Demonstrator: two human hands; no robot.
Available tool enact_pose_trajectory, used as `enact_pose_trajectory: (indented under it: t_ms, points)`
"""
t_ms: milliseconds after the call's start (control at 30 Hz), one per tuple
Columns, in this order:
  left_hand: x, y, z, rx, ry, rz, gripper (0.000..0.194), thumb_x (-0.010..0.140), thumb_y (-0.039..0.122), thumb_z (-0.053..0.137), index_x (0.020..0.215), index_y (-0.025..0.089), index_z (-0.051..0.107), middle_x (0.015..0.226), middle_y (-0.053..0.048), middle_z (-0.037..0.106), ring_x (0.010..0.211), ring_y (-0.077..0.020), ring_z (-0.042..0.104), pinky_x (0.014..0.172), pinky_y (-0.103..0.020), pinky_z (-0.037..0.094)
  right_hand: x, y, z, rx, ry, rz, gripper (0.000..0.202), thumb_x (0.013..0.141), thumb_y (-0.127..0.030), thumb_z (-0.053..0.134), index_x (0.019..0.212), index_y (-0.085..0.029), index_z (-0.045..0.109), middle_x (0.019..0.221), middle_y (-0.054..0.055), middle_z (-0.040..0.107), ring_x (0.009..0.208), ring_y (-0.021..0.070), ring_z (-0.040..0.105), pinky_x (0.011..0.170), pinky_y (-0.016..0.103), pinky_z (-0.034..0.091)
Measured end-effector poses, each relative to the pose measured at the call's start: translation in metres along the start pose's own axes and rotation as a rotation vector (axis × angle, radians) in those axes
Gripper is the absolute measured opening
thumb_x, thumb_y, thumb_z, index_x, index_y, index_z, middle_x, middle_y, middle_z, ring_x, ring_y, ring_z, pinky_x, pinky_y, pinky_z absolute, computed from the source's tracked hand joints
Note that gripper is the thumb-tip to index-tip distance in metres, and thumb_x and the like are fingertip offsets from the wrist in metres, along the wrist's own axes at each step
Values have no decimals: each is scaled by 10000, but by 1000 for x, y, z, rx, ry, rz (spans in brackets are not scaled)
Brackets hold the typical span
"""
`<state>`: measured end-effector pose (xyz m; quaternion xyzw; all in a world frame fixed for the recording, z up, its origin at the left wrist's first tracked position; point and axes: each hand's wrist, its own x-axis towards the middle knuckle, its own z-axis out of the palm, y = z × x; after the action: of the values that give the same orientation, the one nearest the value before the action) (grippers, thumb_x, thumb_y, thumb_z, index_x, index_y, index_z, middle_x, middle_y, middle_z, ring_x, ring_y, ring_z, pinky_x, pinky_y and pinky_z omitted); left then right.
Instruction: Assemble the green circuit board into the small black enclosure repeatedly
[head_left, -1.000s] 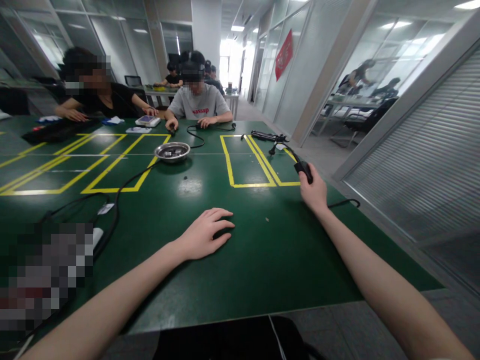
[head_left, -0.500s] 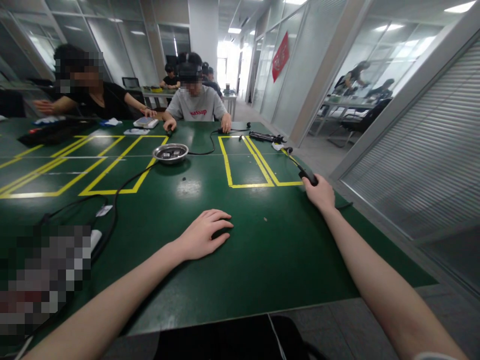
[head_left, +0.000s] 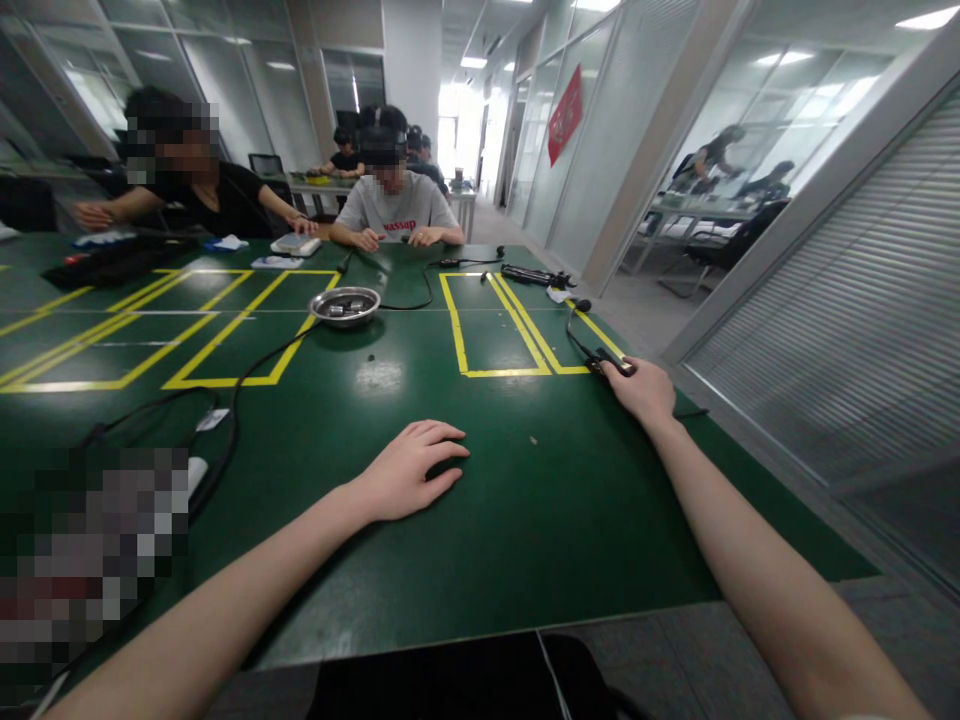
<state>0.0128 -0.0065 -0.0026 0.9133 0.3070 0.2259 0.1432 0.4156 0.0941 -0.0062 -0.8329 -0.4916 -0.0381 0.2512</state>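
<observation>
Glass partition walls (head_left: 615, 110) lined the right side of a corridor (head_left: 499, 225) leading to a bright window (head_left: 460, 115), with a red poster (head_left: 565, 115) on one pane. Grey flooring (head_left: 675, 660) showed beyond the green table (head_left: 487, 550), and a slatted blind (head_left: 847, 320) filled the right.

Office-type interior, fitted out for bench work. Glass partitions (head_left: 630, 100) along the right, slatted blind (head_left: 847, 290) nearest; more glazing (head_left: 217, 85) far left. Panel lights (head_left: 472, 62) overhead. Corridor (head_left: 489, 222) runs to a bright far end. Side room at right: table (head_left: 705, 207), black office chair (head_left: 739, 235). Near: long green worktable (head_left: 480, 540), yellow tape (head_left: 506, 374) marking out rectangles; co-workers (head_left: 405, 200) seated at its far side.
</observation>
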Motion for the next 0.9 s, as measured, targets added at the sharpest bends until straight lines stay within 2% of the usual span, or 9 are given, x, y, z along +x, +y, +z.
enact_pose_trajectory:
  t_ms: [133,267,333,433,533,633,700,800,900]
  points:
    - [0,1,0,3,5,3,219,987,225,622,1180,228,728,1323,-101,703,1274,-260,627,1116,-493,492,3,3,-4,134,30,72,455,952,-442,539,1215,-136,750,999,194,784,997,357,727,881,444,550]
    - [-1,1,0,12,6,0,220,985,221,625,1179,225,728,1319,-103,706,1270,-264,631,1122,-504,488,4,5,-5,297,-43,164,453,967,-341,492,1272,-71,690,826,165,773,708,283,735,795,411,570]
    - [-1,1,-1,11,4,3,226,985,223,624,1186,232,727,1327,-102,703,1276,-265,629,1123,-507,487,4,6,-3,335,-61,177,477,962,-319,472,1318,-61,655,916,176,781,587,240,702,680,375,573]
    - [-1,0,-1,9,3,4,229,988,227,622,1192,226,725,1333,-107,699,1281,-268,626,1124,-512,487,4,9,1,387,-83,187,517,943,-316,488,1384,-74,608,1149,206,755,528,191,669,563,331,548]
    - [-2,0,0,6,0,-2,229,988,228,626,1195,223,723,1339,-108,695,1284,-267,622,1123,-507,488,5,11,4,387,-76,150,566,887,-401,610,1375,-114,618,1297,198,698,639,192,697,631,332,568]
    - [-2,0,0,2,0,1,233,990,228,621,1201,234,719,1342,-100,693,1288,-266,617,1122,-502,487,6,11,5,313,-11,9,560,772,-471,738,1215,-130,707,1224,179,708,926,270,706,839,378,570]
    - [-2,0,0,1,-1,2,232,994,230,613,1202,233,716,1343,-100,692,1289,-266,615,1122,-503,484,7,11,4,275,31,-60,560,711,-469,785,1153,-130,730,1129,170,712,1033,313,669,909,414,545]
    - [-2,-1,0,3,-13,-2,230,995,244,616,1201,218,716,1344,-108,690,1284,-269,614,1125,-501,480,11,15,2,306,85,-50,604,688,-468,797,1176,-121,722,1054,150,705,1008,328,659,899,447,537]
    - [-1,-1,1,1,-24,-8,233,992,256,626,1203,217,718,1351,-107,687,1286,-270,611,1134,-497,473,17,25,4,319,180,-35,535,743,-447,740,1159,-111,734,1065,164,709,1015,332,660,912,458,530]
